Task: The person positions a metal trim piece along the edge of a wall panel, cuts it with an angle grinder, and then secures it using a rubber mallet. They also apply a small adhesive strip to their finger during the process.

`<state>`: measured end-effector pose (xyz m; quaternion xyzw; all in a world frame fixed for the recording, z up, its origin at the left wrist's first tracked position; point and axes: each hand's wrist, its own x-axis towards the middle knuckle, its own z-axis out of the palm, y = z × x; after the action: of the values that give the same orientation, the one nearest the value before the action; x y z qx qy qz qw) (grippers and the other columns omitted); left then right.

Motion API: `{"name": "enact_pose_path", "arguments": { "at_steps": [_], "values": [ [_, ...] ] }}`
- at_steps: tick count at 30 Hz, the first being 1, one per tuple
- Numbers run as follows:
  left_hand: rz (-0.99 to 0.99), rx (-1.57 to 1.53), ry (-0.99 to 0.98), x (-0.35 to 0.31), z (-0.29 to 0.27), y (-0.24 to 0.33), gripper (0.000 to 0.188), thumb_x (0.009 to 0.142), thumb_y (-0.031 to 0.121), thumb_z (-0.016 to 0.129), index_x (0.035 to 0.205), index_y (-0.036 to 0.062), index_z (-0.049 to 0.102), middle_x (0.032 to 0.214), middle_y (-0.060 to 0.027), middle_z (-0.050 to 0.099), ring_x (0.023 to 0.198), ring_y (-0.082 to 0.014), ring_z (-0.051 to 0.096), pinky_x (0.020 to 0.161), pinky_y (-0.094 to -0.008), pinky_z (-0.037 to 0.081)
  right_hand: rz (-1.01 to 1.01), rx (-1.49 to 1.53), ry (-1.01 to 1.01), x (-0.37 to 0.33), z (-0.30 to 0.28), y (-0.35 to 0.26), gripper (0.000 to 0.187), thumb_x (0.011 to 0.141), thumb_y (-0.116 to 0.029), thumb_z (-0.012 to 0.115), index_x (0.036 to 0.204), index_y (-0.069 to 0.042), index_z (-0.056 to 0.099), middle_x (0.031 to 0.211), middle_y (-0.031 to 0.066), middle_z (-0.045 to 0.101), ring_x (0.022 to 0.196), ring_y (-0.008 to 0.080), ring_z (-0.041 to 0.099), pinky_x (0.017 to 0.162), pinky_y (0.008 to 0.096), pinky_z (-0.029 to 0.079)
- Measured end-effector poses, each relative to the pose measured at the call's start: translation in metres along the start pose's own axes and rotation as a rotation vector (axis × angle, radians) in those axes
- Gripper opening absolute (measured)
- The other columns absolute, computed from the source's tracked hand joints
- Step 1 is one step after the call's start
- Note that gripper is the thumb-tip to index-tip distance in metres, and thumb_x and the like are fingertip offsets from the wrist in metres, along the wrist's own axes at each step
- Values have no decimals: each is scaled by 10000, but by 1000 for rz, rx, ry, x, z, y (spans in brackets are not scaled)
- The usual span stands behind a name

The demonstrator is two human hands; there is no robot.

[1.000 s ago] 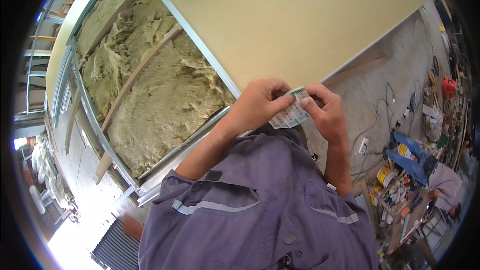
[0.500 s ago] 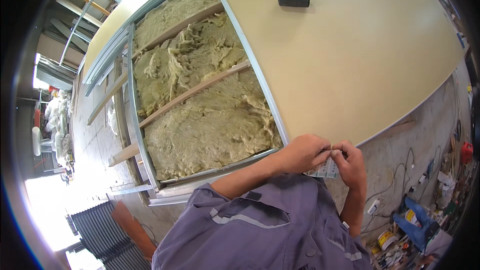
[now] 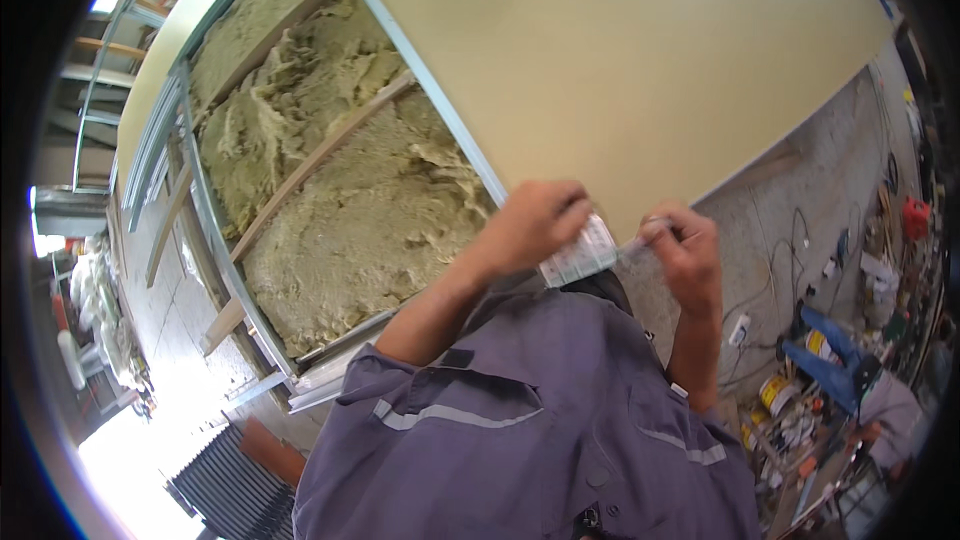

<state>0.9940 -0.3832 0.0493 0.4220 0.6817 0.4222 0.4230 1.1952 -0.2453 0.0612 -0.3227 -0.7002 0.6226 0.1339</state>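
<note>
The printed sheet [image 3: 585, 258], white with green along an edge, is held by the left hand [image 3: 552, 223] in front of the person's chest, near the close corner of the beige panel [image 3: 640, 90]. By the left grip, the sheet is clamped at its upper left part, where it is covered by the fingers; from there it is seen reaching down and to the right. Its visible lower edge is slanted, lower at the left and higher at the right, but the full long axis cannot be told because part of the sheet is hidden.

The key relation is set across the gap between the two hands: the sheet is touched by the left hand, while its right edge is faced by the right hand [image 3: 686, 252], which is placed just beyond it to the right. In the right grip, thumb and fingertips are brought together on a small pale strip [image 3: 634, 246], by which the space toward the sheet is bridged. The strip is blurred, so whether it is joined to the sheet or only lies beside it cannot be told. From the right grip, the sheet is found to the left and slightly lower
</note>
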Motion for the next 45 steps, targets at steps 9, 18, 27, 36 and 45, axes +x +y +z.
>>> {"name": "enact_pose_path", "arguments": {
  "at_steps": [9, 18, 27, 36, 45],
  "values": [
    [-48, -115, 259, 51, -27, -10, 322, 991, 226, 628, 1101, -69, 697, 914, -161, 736, 839, -198, 690, 754, -338, 541, -221, 722, 254, 1, -44, -8, 251, 985, -217, 697, 1024, 30, 673, 943, 88, 648, 885, 211, 628, 800, 329, 521],
    [99, -173, 18, 15, 11, 42, 297, 990, 203, 671, 1178, -27, 684, 1107, -96, 720, 1083, -170, 652, 958, -335, 505, -53, 749, 360, 0, -9, 1, 333, 1011, -257, 666, 1091, 66, 686, 943, 69, 660, 856, 152, 624, 792, 312, 531],
    [-82, -501, -202, -1, 23, 25, 204, 989, 154, 688, 1050, -41, 686, 928, -54, 725, 905, -112, 678, 834, -280, 542, -42, 710, 270, -1, 1, -10, 256, 1023, -156, 630, 1108, 82, 670, 905, 76, 665, 729, 145, 619, 650, 290, 527],
    [18, -358, -123, 0, 24, 41, 223, 980, 171, 691, 1041, -44, 685, 899, -37, 711, 841, -82, 650, 769, -252, 527, 15, 469, 311, -5, 6, -14, 104, 933, 13, 667, 1029, 50, 681, 883, 59, 668, 692, 111, 605, 620, 247, 513],
    [-76, -478, -153, 3, 25, 40, 199, 993, 149, 669, 1035, -44, 684, 881, -29, 699, 816, -68, 638, 727, -239, 518, 14, 851, 265, -11, 4, -15, 170, 1001, -27, 558, 1126, 49, 646, 965, 130, 701, 764, 158, 643, 652, 287, 533]
  ]
}}
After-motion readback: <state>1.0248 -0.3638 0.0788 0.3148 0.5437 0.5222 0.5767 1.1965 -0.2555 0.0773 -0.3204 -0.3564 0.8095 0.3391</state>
